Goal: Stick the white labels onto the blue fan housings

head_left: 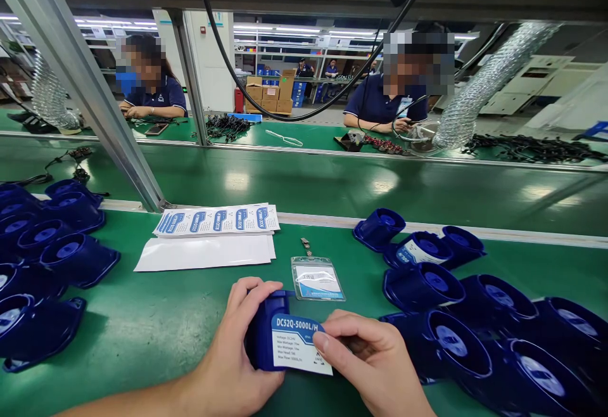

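Note:
My left hand (pixel 242 347) is wrapped round a dark blue plastic pump housing (pixel 260 334) low in the middle of the head view. A white and blue label (pixel 297 348) printed "DC52Q-5000L/H" lies against the housing's right side. Its right end is pinched between the thumb and fingers of my right hand (pixel 368 357), and that end stands out past the housing. Just beyond my hands lies a badge in a clear sleeve (pixel 319 279) with a metal clip. Farther back and left are printed label sheets (pixel 216 219) and blank white sheets (pixel 204 252).
Several blue housings (pixel 71 249) stand on the left of the green bench, and several more (pixel 422 287) on the right, one labelled. A metal post (pixel 95 81) slants across the left. Across the belt (pixel 285 176), two people sit at work; a black cable (pixel 266 109) hangs overhead.

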A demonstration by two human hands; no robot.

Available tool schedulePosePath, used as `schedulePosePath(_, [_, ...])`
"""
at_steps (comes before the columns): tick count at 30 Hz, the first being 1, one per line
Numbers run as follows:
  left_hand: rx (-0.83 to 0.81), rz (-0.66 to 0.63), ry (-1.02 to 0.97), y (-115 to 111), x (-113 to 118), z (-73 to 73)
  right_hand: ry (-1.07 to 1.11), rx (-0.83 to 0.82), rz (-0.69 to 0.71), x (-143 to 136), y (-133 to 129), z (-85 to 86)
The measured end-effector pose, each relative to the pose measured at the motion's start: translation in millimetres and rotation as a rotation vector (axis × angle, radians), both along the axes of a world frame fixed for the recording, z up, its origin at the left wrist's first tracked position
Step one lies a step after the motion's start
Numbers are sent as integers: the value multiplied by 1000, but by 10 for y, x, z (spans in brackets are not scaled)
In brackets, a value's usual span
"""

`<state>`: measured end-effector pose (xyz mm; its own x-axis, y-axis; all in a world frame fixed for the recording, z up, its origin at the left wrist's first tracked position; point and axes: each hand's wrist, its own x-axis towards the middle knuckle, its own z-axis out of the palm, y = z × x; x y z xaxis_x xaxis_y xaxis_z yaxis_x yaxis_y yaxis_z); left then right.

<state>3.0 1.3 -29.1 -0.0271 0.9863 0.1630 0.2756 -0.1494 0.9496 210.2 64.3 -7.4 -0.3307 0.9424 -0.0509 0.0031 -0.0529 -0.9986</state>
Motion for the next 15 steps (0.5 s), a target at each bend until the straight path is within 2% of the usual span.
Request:
schedulePosePath(10, [7,-5,-2,-3,15,8,-26,5,11,7,6,3])
schedulePosePath(15, [3,-6,-2,-2,9,-9,-37,24,16,27,29,-62])
